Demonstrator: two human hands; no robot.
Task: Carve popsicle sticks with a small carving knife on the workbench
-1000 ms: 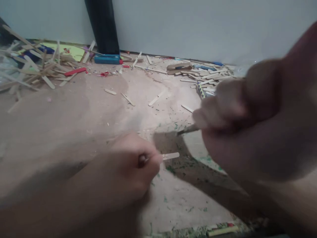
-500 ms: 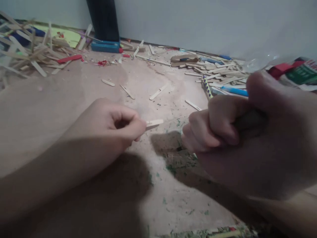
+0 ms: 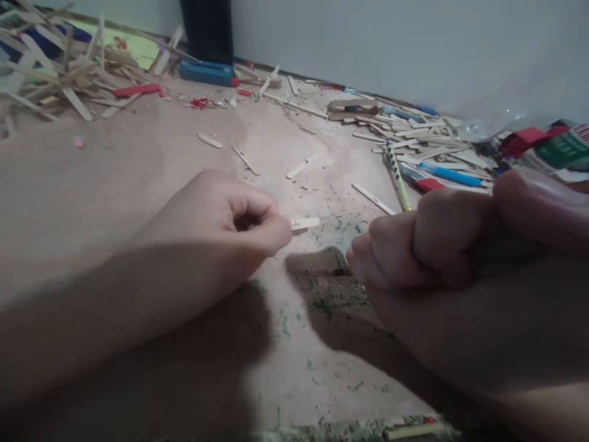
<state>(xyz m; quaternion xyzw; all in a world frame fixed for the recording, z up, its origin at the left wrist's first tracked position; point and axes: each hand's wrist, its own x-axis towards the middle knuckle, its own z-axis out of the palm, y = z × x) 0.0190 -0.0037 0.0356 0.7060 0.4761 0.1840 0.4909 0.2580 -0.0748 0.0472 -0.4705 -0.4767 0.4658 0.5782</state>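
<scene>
My left hand [image 3: 239,227] pinches a short pale popsicle stick [image 3: 306,223] between thumb and finger, its free end pointing right just above the tabletop. My right hand [image 3: 427,258] is closed in a fist to the right of it, thumb uppermost. Whatever lies inside that fist is hidden by the fingers. A small dark tip shows just left of the fist's lower edge, and I cannot tell what it belongs to. Beyond the hands lie a few cut popsicle stick pieces [image 3: 301,166], apart from both hands.
A heap of popsicle sticks [image 3: 76,101] fills the back left, beside a blue block [image 3: 206,72] under a dark upright. More sticks [image 3: 427,132], a dotted yellow pen [image 3: 398,178], a blue pen [image 3: 451,175] and a clear plastic piece [image 3: 490,124] lie at right. Green shavings dot the table [image 3: 294,362].
The view has shifted slightly. My left hand, still pinching the stick, appears further right; my right fist appears lower and further right, uncovering more of the dotted pen.
</scene>
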